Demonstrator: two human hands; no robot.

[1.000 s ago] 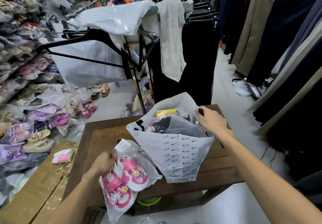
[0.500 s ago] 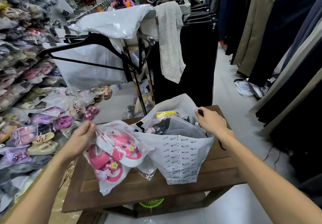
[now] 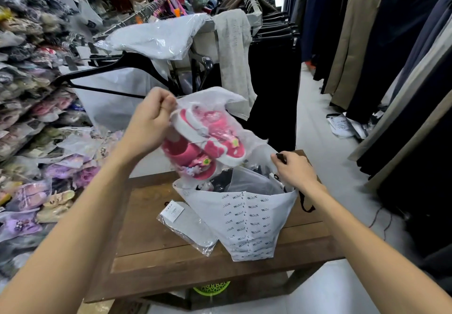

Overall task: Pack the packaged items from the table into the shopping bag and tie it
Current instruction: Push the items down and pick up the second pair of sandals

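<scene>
In the middle of the frame the left hand (image 3: 149, 120) pinches the packet of pink shoes (image 3: 205, 142) over the white bag (image 3: 247, 218), whose rim the right hand (image 3: 294, 170) grips, so she should lower it slowly into the wide-open mouth.

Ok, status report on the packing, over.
Left hand gripping packaged pink sandals above the shopping bag. Right hand holding the bag's rim open. One flat grey packet left on the table. Nothing blocking.
</scene>
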